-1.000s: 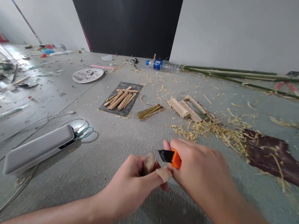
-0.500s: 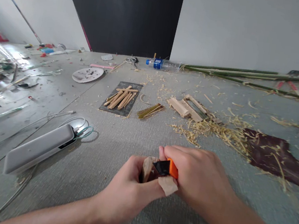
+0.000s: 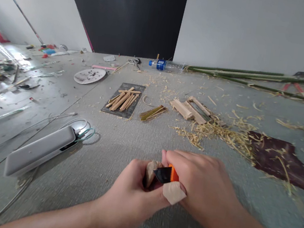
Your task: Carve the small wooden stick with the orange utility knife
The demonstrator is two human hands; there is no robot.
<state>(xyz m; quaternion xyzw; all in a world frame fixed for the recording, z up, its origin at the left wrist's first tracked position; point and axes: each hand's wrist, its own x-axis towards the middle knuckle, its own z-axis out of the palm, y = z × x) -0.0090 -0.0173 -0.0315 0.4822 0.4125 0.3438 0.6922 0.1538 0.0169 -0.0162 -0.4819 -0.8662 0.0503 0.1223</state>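
Note:
My right hand (image 3: 199, 182) is wrapped around an orange utility knife (image 3: 173, 173), whose black blade (image 3: 162, 174) points left. Closed beside it, my left hand (image 3: 131, 191) grips a small pale, wood-like piece (image 3: 150, 173); most of it is hidden by the fingers, so its exact kind cannot be told. The blade tip lies close to that piece, and whether it touches is unclear. Beige tape (image 3: 174, 193) covers the tip of my left thumb, which sits just below the knife. Both hands are together above the grey floor (image 3: 119, 143).
Ahead, several thin wooden sticks (image 3: 124, 99) lie on a dark plate (image 3: 107, 108). Split bamboo pieces (image 3: 182, 109), curly shavings (image 3: 223, 136) and a dark red sheet (image 3: 282, 156) spread to the right. A white power bank (image 3: 40, 150) with cables is at left; a plastic bottle (image 3: 161, 64) lies by the wall.
The knife blade has shifted slightly left and down, toward the pale piece. My right hand has moved down a little, and the taped thumb is lower and farther right.

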